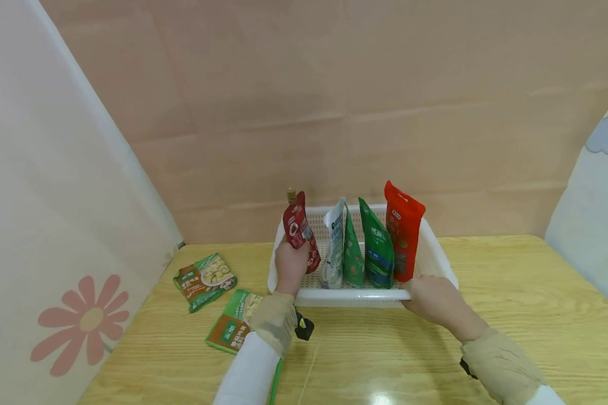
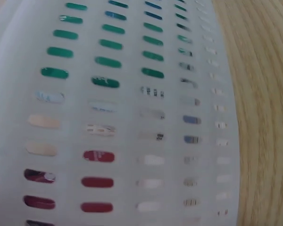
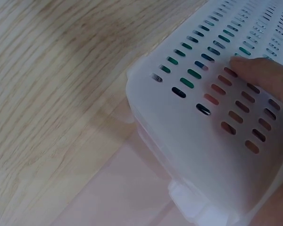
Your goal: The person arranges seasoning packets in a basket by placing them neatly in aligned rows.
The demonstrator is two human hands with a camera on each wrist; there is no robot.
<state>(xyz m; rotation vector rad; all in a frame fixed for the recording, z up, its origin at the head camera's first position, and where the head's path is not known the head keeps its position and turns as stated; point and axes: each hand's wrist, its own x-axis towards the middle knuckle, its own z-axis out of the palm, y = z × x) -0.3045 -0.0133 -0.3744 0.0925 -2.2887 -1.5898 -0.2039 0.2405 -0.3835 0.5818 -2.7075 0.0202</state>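
Observation:
A white plastic basket (image 1: 354, 295) with slotted walls stands near the back of the table. My left hand (image 1: 290, 265) reaches over its left front rim and holds a dark red spout pouch (image 1: 296, 225) with a gold-coloured cap. My right hand (image 1: 433, 298) grips the basket's front right rim; in the right wrist view its thumb (image 3: 262, 73) presses on the outer slotted wall. Upright in the basket are a white pouch (image 1: 335, 247), two green pouches (image 1: 353, 256) (image 1: 379, 247) and a bright red bag (image 1: 404, 230). The left wrist view shows the basket wall (image 2: 127, 141), not the left hand.
Two flat green and brown food packets lie on the wooden table to the left, one (image 1: 205, 281) farther back, the other (image 1: 233, 323) partly under the left forearm. Brown paper (image 1: 354, 112) covers the wall behind the basket. Pale panels stand at both sides.

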